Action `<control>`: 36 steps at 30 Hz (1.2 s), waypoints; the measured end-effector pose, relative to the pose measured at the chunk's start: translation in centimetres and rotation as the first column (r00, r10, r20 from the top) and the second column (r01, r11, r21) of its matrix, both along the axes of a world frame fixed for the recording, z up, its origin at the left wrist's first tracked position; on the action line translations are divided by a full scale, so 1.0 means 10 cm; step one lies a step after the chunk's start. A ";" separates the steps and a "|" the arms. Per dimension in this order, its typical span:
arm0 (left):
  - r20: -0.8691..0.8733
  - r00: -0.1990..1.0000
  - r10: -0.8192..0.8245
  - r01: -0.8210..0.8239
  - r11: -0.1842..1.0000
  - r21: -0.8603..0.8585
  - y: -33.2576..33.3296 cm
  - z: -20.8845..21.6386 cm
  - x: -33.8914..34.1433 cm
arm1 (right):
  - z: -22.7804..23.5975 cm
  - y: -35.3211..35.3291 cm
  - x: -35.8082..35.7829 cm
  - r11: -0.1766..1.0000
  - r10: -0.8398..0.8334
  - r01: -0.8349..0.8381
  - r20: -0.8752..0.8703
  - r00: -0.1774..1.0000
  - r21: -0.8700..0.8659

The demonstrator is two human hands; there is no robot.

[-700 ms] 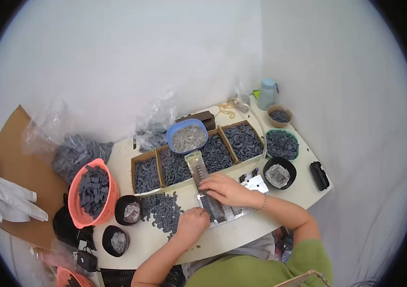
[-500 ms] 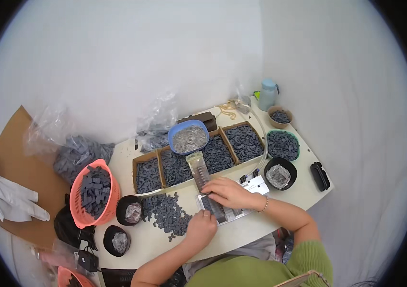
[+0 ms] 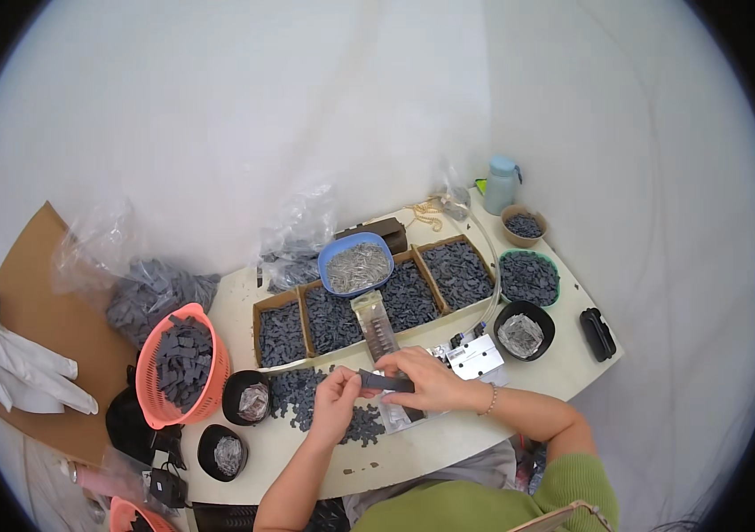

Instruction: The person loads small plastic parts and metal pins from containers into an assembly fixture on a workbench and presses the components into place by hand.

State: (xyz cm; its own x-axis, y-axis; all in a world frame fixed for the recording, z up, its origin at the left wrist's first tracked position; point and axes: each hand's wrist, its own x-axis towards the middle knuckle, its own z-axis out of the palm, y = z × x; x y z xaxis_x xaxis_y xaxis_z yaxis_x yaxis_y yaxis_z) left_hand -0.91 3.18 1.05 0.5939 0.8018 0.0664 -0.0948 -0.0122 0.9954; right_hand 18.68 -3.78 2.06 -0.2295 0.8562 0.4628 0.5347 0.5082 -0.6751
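Between my two hands a dark grey strip (image 3: 388, 383) is held level, raised over the table's front part. My left hand (image 3: 335, 401) pinches its left end. My right hand (image 3: 429, 379) has its fingers closed on the right end. Beneath the strip is a metal fixture (image 3: 406, 417), mostly covered by the right hand; white plates (image 3: 475, 357) with dark dots lie at its right. A clear channel (image 3: 374, 321) filled with a dark row of pieces leads up from it. Loose small dark grey pieces (image 3: 298, 388) are heaped beside my left hand.
Behind stands a divided cardboard box (image 3: 306, 330) of dark grey pieces, a blue bowl (image 3: 324, 275) of metal pins at its edge. A coral basket (image 3: 220, 377) and black bowls (image 3: 228, 399) stand left. A black bowl (image 3: 548, 341), green-rimmed bowl (image 3: 558, 288) and blue bottle (image 3: 501, 188) are right.
Both hands have lifted from the fixture, and a dark grey strip now spans them. My left hand has moved left and up; the view has shifted slightly.
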 end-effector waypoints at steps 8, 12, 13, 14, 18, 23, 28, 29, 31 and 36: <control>0.263 0.962 0.078 -0.001 0.960 -0.280 -0.10 0.00 -0.13 | 0.09 0.05 -0.05 0.976 -0.063 0.067 -0.024 0.998 0.208; 0.274 0.948 0.159 -0.076 0.954 -0.289 -0.04 0.05 -0.33 | 0.07 0.09 0.05 0.967 -0.102 0.102 -0.016 0.995 0.235; 0.310 0.929 0.200 -0.111 0.953 -0.283 0.02 0.06 -0.41 | 0.05 0.10 0.11 0.963 -0.106 0.101 0.007 0.994 0.251; 0.347 0.905 0.248 -0.156 0.950 -0.271 0.08 0.09 -0.52 | 0.10 0.13 0.16 0.943 -0.135 0.121 0.025 0.991 0.311; 0.293 0.695 0.656 -0.710 0.692 0.134 0.65 0.37 -1.10 | 0.16 0.27 0.65 0.893 -0.364 0.270 0.224 0.904 0.359; 0.236 0.168 0.957 -0.305 -0.177 0.936 1.42 0.38 -1.67 | 0.08 0.47 1.26 0.859 -0.474 0.504 0.512 0.717 0.090; -0.315 0.623 0.716 0.081 0.342 0.936 1.47 0.17 -0.99 | -0.01 0.62 1.36 0.826 -0.465 0.560 0.639 0.612 0.064; -0.339 0.644 0.686 0.168 0.305 0.937 1.52 0.04 -0.90 | -0.03 0.67 1.40 0.822 -0.473 0.567 0.626 0.620 0.059; -0.461 0.457 0.760 0.380 0.302 0.874 1.56 -0.10 -0.79 | -0.01 0.72 1.35 0.817 -0.498 0.573 0.585 0.641 0.068; -0.538 0.262 0.801 0.523 0.350 0.777 1.68 -0.19 -0.73 | -0.04 0.68 1.46 0.777 -0.550 0.626 0.551 0.628 0.062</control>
